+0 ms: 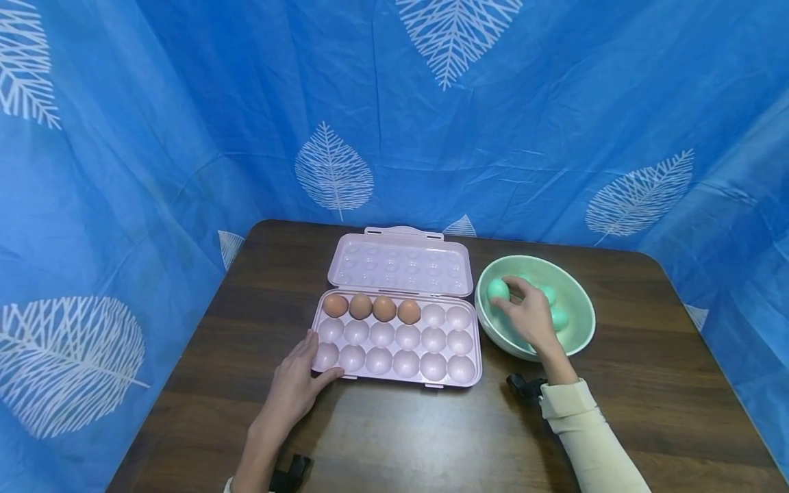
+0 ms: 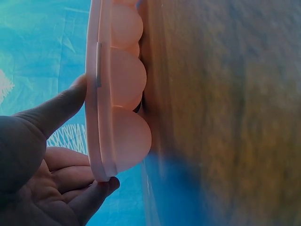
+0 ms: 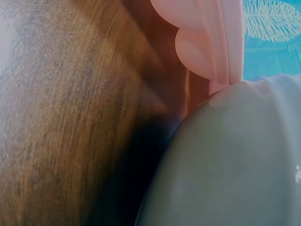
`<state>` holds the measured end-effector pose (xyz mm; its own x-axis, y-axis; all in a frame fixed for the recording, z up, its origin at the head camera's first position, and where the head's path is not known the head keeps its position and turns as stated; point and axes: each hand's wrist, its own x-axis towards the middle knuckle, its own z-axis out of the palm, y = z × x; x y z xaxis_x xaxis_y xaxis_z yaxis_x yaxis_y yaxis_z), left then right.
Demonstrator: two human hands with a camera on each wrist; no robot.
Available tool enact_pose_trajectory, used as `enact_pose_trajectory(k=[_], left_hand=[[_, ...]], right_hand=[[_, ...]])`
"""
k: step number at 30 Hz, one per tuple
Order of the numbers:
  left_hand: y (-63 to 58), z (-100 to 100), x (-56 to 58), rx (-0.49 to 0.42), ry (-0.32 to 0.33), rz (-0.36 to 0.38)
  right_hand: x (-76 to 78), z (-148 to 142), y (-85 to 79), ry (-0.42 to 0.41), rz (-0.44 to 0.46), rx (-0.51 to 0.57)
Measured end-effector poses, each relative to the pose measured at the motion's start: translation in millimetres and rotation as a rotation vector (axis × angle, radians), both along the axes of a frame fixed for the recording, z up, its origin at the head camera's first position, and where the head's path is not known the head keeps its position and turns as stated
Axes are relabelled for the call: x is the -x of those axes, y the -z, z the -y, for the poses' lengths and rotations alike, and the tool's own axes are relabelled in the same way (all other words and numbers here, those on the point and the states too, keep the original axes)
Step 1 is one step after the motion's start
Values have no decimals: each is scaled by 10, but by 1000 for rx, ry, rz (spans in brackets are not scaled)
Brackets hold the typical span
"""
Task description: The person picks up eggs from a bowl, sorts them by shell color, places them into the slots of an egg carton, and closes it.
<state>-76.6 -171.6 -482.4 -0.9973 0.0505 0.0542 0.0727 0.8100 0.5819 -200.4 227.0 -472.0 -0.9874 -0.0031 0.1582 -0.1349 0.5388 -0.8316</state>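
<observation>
A pink plastic egg box (image 1: 405, 363) lies on the table with its lid (image 1: 401, 263) folded back. Brown eggs, one of them an egg (image 1: 385, 309), fill the left part of its back row. My left hand (image 1: 292, 383) grips the box's front left corner; the left wrist view shows the thumb (image 2: 63, 106) on one edge and fingers round the end. Over the pale green bowl (image 1: 584, 301), my right hand (image 1: 531, 311) pinches a green egg (image 1: 498, 289) between thumb and fingers. More green eggs (image 1: 558, 319) lie in the bowl, partly hidden by that hand.
The bowl stands close against the box's right side, as the right wrist view also shows. A dark wooden table (image 1: 394, 431) carries both. Behind it hangs a blue curtain (image 1: 382, 150) with white leaf patterns.
</observation>
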Motion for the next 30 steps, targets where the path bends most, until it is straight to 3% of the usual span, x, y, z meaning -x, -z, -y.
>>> enact_pose_trajectory(k=[10, 17, 22, 30], left_hand=[[9, 11, 10, -1, 0, 9], [14, 12, 15, -15, -8, 41], [27, 19, 15, -1, -3, 25], [19, 20, 16, 9, 2, 8]], right_hand=[[-13, 95, -63, -6, -75, 89], [-199, 350, -360, 37, -153, 178], [-288, 575, -433, -16, -187, 232], [-363, 1013, -414, -146, -248, 346]])
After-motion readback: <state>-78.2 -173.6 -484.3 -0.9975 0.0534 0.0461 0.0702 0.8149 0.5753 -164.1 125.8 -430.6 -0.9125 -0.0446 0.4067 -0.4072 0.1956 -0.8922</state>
